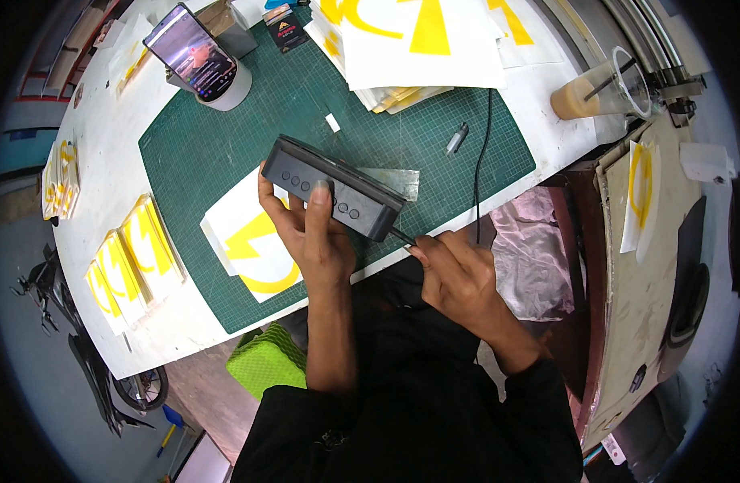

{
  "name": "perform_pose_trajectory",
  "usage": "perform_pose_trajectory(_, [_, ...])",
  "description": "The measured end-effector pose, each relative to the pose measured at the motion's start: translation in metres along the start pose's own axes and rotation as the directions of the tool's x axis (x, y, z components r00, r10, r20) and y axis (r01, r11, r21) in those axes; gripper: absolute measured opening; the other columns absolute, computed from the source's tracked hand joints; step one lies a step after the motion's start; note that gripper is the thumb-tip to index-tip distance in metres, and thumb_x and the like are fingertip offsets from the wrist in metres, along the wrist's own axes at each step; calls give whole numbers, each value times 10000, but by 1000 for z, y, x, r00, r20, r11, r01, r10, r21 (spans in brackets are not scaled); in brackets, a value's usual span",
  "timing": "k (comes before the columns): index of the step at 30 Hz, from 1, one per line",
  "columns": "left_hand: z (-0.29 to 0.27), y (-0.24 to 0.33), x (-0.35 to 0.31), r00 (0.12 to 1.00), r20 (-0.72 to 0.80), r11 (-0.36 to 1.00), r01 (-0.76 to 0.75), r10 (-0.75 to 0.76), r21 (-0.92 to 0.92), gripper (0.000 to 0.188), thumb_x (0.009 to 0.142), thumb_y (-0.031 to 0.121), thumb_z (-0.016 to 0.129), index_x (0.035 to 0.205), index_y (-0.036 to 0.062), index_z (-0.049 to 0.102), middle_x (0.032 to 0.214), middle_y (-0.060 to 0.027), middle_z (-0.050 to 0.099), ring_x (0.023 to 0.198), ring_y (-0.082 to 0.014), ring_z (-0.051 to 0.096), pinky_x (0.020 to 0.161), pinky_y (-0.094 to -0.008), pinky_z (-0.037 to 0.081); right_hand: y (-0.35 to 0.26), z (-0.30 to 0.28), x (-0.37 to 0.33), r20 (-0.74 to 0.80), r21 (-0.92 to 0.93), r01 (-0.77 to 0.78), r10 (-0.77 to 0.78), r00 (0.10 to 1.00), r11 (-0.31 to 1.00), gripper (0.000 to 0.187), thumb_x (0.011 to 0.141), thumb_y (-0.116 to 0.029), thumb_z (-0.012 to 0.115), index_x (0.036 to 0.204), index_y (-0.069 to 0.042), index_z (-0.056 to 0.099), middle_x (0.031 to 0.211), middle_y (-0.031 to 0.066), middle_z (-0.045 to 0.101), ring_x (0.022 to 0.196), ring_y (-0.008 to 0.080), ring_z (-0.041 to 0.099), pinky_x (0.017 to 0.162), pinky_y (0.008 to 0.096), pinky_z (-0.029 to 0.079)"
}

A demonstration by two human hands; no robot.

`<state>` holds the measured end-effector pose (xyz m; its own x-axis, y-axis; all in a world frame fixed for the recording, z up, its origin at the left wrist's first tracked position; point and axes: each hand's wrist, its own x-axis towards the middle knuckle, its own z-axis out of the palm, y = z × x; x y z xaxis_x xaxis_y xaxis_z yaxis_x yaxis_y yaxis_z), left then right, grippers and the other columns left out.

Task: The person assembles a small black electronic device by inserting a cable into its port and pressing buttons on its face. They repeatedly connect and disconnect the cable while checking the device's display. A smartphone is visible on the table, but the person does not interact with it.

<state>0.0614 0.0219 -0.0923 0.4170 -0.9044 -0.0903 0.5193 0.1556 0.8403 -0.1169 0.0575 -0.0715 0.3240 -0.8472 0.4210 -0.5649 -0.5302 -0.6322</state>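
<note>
A black box-shaped portable speaker (350, 197) with a row of round buttons along one side is tilted above the cutting mat. My left hand (314, 229) grips it from below, the thumb pressed on the button side. At the speaker's lower right end my right hand (465, 278) pinches the black plug of a cable (478, 169). The plug's tip meets the speaker's end; whether it sits fully in a socket I cannot tell. Beneath the speaker lies a white sheet with yellow shapes (257, 245), partly covered by my left hand.
The green cutting mat (193, 153) holds a small pen-like cutter (457, 138) and a clear strip (402, 183). Behind are stacked yellow-and-white sheets (422, 68) and a propped phone (191, 52). A tilted plastic cup of brown drink (575, 98) stands right; more sheets (148, 241) lie left.
</note>
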Motion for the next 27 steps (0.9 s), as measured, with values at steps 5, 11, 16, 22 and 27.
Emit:
perform_pose_trajectory(5, [-3, 7, 14, 998, 16, 998, 61, -61, 18, 769, 914, 69, 689, 1554, 69, 262, 1319, -184, 521, 1200, -246, 565, 1021, -388, 489, -3, -27, 8, 183, 43, -23, 15, 983, 999, 192, 807, -17, 784, 965, 44, 693, 745, 103, 574, 543, 242, 612, 507, 370, 496])
perform_pose_trajectory(11, [-6, 17, 33, 996, 25, 990, 80, -83, 115, 806, 881, 109, 753, 1543, 48, 298, 1192, -160, 600, 977, -181, 680, 675, -251, 591, 11, -73, 27, 272, -58, 103, -83, 959, 993, 201, 770, -68, 813, 934, 16, 734, 715, 81, 576, 610, 236, 583, 561, 373, 437])
perform_pose_trajectory(16, [4, 11, 35, 987, 101, 984, 109, -123, 141, 804, 878, 145, 764, 1536, 45, 311, 1116, -148, 646, 905, -188, 709, 678, -314, 645, 5, -66, 44, 141, -77, 217, -204, 969, 973, 205, 742, -72, 823, 905, 8, 728, 685, 46, 520, 590, 180, 528, 524, 351, 340])
perform_pose_trajectory(22, [2, 5, 37, 982, 119, 989, 143, -147, 45, 758, 899, 92, 737, 1528, 43, 317, 1103, -136, 659, 914, -177, 717, 666, -294, 650, 0, -57, 56, 76, -71, 268, -263, 962, 961, 202, 757, -84, 818, 913, 7, 727, 669, 29, 494, 571, 164, 515, 501, 338, 341])
perform_pose_trajectory(27, [5, 6, 37, 986, 114, 991, 116, -122, 62, 755, 902, 91, 736, 1530, 41, 318, 1093, -130, 663, 877, -143, 704, 604, -235, 605, -5, -58, 56, 121, -70, 279, -270, 955, 958, 208, 758, -81, 819, 920, 14, 728, 672, 23, 496, 575, 149, 507, 496, 329, 341])
